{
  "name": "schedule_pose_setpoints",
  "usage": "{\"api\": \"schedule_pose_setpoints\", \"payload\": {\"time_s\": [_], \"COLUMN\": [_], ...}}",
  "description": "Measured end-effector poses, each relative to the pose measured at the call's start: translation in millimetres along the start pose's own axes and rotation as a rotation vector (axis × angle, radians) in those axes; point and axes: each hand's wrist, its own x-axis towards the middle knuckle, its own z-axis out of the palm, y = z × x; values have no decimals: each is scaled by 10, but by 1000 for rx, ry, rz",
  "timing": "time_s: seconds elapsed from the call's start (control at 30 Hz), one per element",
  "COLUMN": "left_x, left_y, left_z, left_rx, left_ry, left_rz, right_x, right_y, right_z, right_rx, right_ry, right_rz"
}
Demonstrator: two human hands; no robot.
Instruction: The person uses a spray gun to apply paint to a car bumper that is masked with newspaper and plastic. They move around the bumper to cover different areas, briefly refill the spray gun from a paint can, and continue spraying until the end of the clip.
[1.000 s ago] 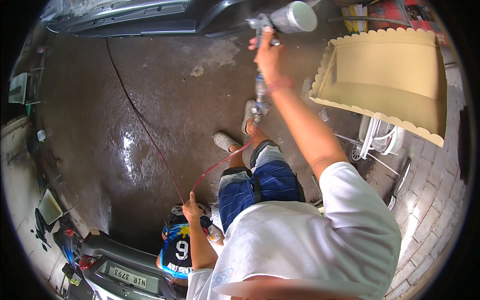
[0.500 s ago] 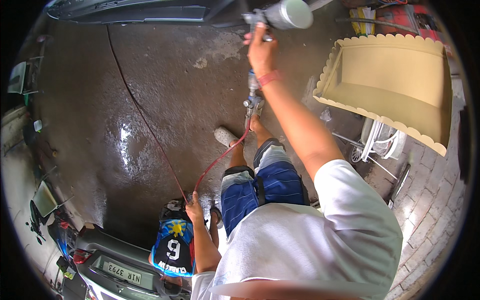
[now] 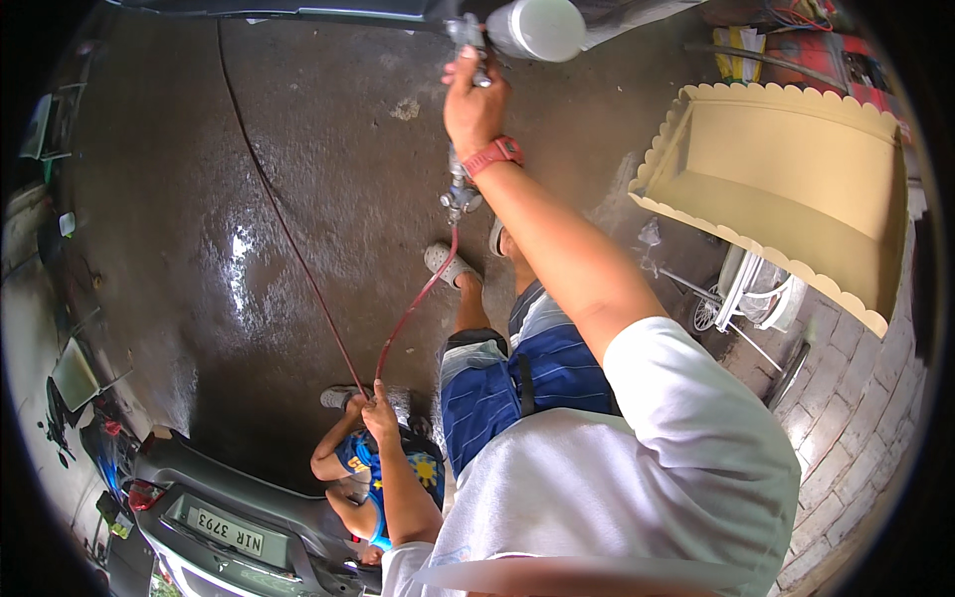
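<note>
My right hand grips a silver spray gun with a whitish round cup, close to the dark glossy panel at the far edge. Below its handle hangs a metal air fitting, joined to a red hose. My left hand is closed around the hose near my left hip. From there the hose line runs on up and left to the panel. Beside my left hand, a person's hand is at or near the hose; whether it grips is unclear.
That person, in a blue and black jersey, is close at my left. Behind stands a grey car. A tan scalloped tray-like piece rests above a white wheeled frame on the right. The concrete floor looks wet.
My right hand and the spray gun have moved left and slightly away from me. The other person has turned, bringing an arm up beside my left hand.
</note>
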Motion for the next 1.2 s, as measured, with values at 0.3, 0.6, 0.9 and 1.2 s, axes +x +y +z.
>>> {"api": "schedule_pose_setpoints", "payload": {"time_s": [0.3, 0.6, 0.9, 1.2], "left_x": [193, 439, 600, 619], "left_y": [-256, -260, -367, 79], "left_z": [376, 696, 820, 1103], "left_rx": [75, 45, 25, 60], "left_ry": [-38, -46, -118, -28], "left_rz": [-6, -71, -139, 61], "right_x": [151, 122, -151, 311], "right_y": [545, 1183, 1336, 1769], "right_z": [-452, -619, 70, -915], "right_rx": [-54, 1, 32, -119], "right_ry": [48, 172, -222, 307], "right_rz": [254, 184, 179, 105]}}
